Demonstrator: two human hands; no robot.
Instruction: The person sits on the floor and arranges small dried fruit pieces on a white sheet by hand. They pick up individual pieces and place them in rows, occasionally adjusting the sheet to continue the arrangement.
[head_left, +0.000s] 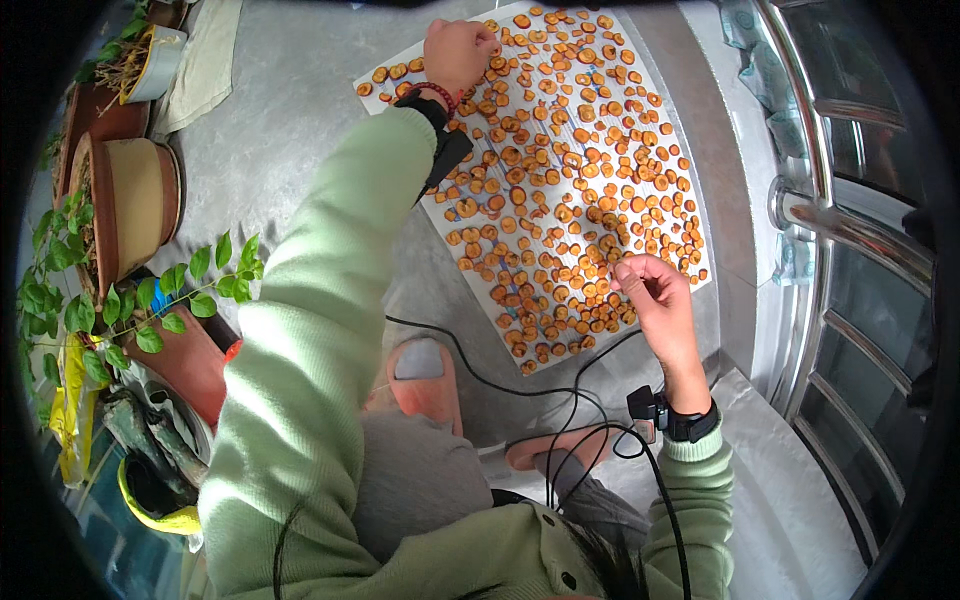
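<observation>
Many round orange slices with dark rims (552, 177), which look like drying fruit, lie spread over a white sheet (484, 300) on the floor. At the far left part of the sheet, my left hand (460, 55) is closed with its fingers curled down by the slices; its fingertips are hidden. My right hand (655, 290) hovers over or touches the near right slices, thumb and forefinger pinched together. Whatever either pinch holds is too small or hidden to make out. Both wrists wear dark straps, and a red bead bracelet (432, 90) circles the left one.
Potted plants stand along the left, including a brown and cream pot (130, 205) and leafy stems (200, 275). Metal railings (825, 215) run down the right. Black cables (490, 375) loop across my front, above my pink slippers (430, 395). A pale cloth (203, 65) lies at the far left.
</observation>
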